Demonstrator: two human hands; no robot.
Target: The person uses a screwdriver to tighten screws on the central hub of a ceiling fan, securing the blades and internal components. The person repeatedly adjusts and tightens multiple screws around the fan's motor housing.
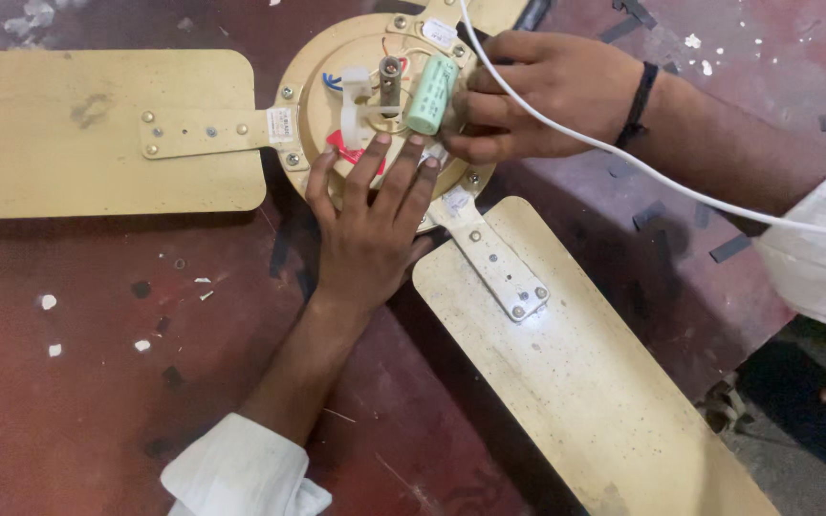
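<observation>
Ceiling fan motor hub lies on the red floor: likely heavy, rigid; grip its rim. My left hand presses spread fingers on it; my right hand pinches the green capacitor.

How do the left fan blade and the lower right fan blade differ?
The left fan blade lies level across the picture; the lower right fan blade runs diagonally down and right. The left one bears a dark smudge; the lower right one is finely speckled. Both are cream-gold, fixed by riveted brackets to the motor hub.
</observation>
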